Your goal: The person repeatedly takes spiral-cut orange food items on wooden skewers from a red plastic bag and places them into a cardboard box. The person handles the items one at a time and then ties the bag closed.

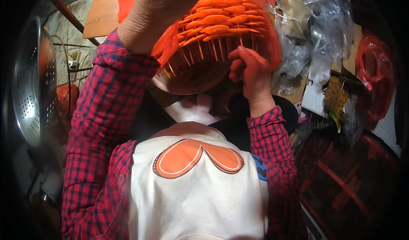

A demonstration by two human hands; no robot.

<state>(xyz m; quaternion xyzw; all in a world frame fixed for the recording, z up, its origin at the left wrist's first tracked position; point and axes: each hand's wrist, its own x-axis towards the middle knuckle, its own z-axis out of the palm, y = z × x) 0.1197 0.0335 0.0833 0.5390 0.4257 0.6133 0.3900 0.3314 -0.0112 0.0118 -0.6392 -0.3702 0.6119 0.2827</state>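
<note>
Many thin wooden skewers threaded with round orange slices (220, 19), possibly carrot, lie packed together in a red plastic bag (271, 41), bare stick ends towards me. My right hand (254, 67) pinches the bare end of one skewer between thumb and finger at the right of the bunch. My left hand (153, 13) reaches up over the left side of the bag; its fingers are cut off by the picture's top edge, so what it holds cannot be told. Beneath the stick ends is a round shallow bowl (188, 88) with dark bits in it.
A perforated metal colander (30, 86) stands at the far left, near a wooden board (104, 13). Crumpled clear plastic bags (329, 13) and packets crowd the right, with a red plastic bag (372, 77) beyond. A dark red surface (348, 182) is at the lower right.
</note>
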